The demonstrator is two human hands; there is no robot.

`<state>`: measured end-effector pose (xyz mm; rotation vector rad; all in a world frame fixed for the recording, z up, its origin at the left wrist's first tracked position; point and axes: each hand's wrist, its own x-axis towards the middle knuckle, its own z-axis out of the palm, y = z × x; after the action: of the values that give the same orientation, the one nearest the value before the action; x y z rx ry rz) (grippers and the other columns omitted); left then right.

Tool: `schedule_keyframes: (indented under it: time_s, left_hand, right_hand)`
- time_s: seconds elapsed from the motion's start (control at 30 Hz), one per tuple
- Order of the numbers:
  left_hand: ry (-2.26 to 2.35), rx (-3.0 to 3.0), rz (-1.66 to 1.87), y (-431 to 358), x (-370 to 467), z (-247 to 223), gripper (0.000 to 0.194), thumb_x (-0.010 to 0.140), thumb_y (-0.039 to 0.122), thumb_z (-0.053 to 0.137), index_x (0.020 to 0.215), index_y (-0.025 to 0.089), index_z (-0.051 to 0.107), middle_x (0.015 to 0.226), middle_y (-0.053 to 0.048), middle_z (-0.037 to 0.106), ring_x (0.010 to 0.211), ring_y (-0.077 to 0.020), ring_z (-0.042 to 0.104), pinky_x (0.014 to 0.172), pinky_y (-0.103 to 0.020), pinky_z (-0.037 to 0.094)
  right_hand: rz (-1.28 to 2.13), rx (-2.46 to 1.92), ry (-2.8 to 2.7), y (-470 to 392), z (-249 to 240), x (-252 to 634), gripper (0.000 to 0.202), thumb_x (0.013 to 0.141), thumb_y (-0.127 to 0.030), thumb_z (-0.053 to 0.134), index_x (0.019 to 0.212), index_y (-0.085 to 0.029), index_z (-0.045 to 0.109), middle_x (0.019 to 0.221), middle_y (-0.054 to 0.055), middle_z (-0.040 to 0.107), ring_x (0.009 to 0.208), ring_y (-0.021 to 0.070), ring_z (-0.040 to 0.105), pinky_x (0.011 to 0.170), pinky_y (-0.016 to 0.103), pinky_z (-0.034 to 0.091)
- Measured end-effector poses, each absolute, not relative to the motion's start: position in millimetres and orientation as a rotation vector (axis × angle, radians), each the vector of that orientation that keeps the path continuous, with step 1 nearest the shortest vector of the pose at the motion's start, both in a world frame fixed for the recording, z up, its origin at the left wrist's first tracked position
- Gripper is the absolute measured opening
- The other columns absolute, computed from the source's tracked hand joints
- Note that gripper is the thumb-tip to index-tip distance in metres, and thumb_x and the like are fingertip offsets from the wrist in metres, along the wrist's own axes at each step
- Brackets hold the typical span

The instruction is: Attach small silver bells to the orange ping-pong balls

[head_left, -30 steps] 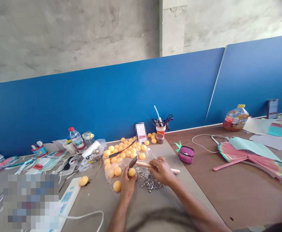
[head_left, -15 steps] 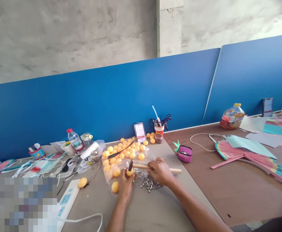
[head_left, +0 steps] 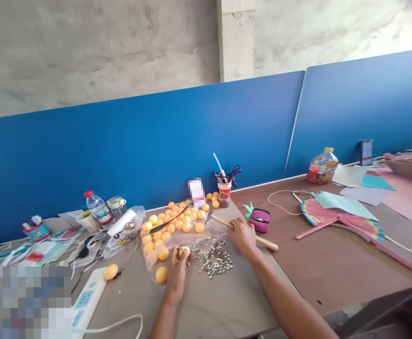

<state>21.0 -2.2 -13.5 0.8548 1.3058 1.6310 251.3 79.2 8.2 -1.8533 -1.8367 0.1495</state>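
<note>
Ball-holding step, seemingly: orange ping-pong ball (head_left: 185, 251) gripped left of the silvery beads (head_left: 216, 259) by left hand (head_left: 177, 267), hammer (head_left: 267, 243) held by right hand (head_left: 243, 235) (steady grip probably needed next).

grey tabletop (head_left: 213, 308), orange balls (head_left: 186, 226), small metal pieces (head_left: 217, 262), white power strip (head_left: 93, 286)

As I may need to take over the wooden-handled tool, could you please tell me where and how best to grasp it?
Probably by the free end of its wooden handle, from the right, gripping around it: that straight end sticks out past the right hand, while the head points left.
</note>
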Motion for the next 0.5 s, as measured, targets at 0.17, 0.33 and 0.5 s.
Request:
schedule_keyframes:
  time_s: [0.17,0.33,0.5]
  left_hand:
    - [1.181,0.726,1.667,1,22,-12,0.033,0.064,0.043,0.073,0.086,0.021,0.063,0.084,0.000,0.063,0.071,-0.0156,0.064,0.069,-0.032,0.057]
    - [1.180,0.690,1.680,1,24,-8,0.026,0.061,0.036,0.073,0.078,0.020,0.062,0.085,-0.001,0.063,0.073,-0.0156,0.061,0.067,-0.032,0.057]
    - [1.196,0.762,1.622,-4,25,-2,0.026,0.063,0.035,0.070,0.082,0.018,0.063,0.086,-0.002,0.063,0.074,-0.0171,0.061,0.069,-0.033,0.055]
  right_hand:
    - [0.164,-2.018,-1.782,81,9,257,0.023,0.084,-0.022,0.048,0.093,-0.019,0.069,0.101,0.008,0.065,0.094,0.0218,0.060,0.081,0.033,0.030]
    - [0.178,-2.080,-1.796,84,5,259,0.024,0.083,-0.021,0.049,0.097,-0.019,0.068,0.104,0.011,0.065,0.096,0.0229,0.060,0.082,0.034,0.032]
    - [0.152,-2.042,-1.845,84,-1,259,0.023,0.083,-0.019,0.049,0.096,-0.016,0.068,0.103,0.014,0.065,0.096,0.0245,0.059,0.080,0.036,0.034]
